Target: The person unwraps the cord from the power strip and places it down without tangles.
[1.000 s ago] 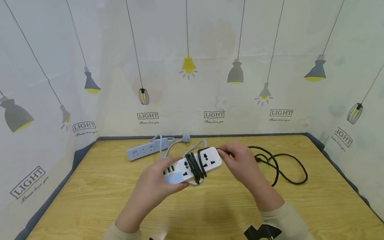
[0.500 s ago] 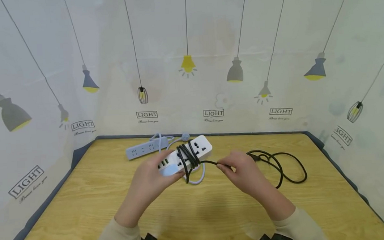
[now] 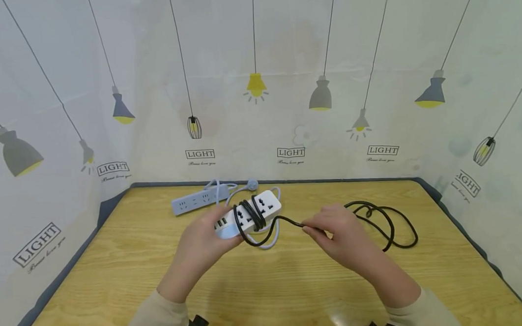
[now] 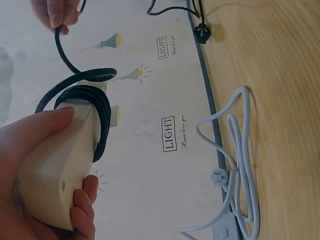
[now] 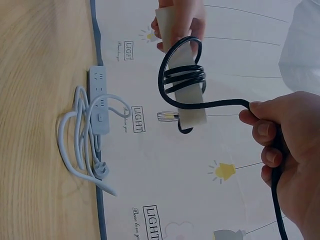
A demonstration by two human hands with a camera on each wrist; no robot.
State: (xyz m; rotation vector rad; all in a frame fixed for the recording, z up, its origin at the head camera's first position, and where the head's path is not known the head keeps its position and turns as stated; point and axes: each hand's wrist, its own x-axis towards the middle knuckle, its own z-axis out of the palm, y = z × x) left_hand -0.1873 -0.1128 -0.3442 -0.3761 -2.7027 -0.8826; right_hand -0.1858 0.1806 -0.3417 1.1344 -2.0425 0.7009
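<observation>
My left hand grips the left end of a white power strip, thumb on the near side, and holds it tilted above the table. Its black cord is wound several times round the middle, and one loose loop hangs toward the left hand. To the right, my right hand pinches the cord between thumb and forefinger. In the right wrist view, the other fingers of the right hand curl round the cord, which trails below. The left wrist view shows the strip's plain underside in the palm.
Behind the left hand lies a pale blue-grey power strip with a loosely coiled cord and plug. More black cord loops on the table at right. A black plug shows in the left wrist view. Printed sheeting encloses the table.
My right hand has pulled away from the strip's right end, toward the right and nearer me, drawing the cord out. A wrap has loosened into a hanging loop. The strip has shifted slightly left.
</observation>
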